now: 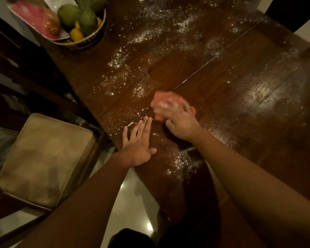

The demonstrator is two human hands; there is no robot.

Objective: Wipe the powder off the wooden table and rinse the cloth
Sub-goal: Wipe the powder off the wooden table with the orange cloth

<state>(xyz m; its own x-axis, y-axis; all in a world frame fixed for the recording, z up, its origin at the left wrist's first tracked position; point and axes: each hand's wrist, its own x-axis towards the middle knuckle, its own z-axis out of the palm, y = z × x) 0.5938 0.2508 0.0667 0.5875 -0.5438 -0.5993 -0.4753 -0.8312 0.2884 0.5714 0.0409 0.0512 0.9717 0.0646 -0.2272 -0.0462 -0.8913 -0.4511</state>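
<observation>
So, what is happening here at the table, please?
Someone is wiping white powder off the wooden table. The right hand grips a pink cloth and presses it on the wood. The left hand lies flat near the table edge, fingers straight. Much powder lies farther away, toward the fruit basket. The rinsing is not yet done.

forearms [79,203] bare to frame edge; right hand [181,124], fingers [170,106] dusted white; left hand [138,145] bare; dark garment [129,238] below, unclear
</observation>
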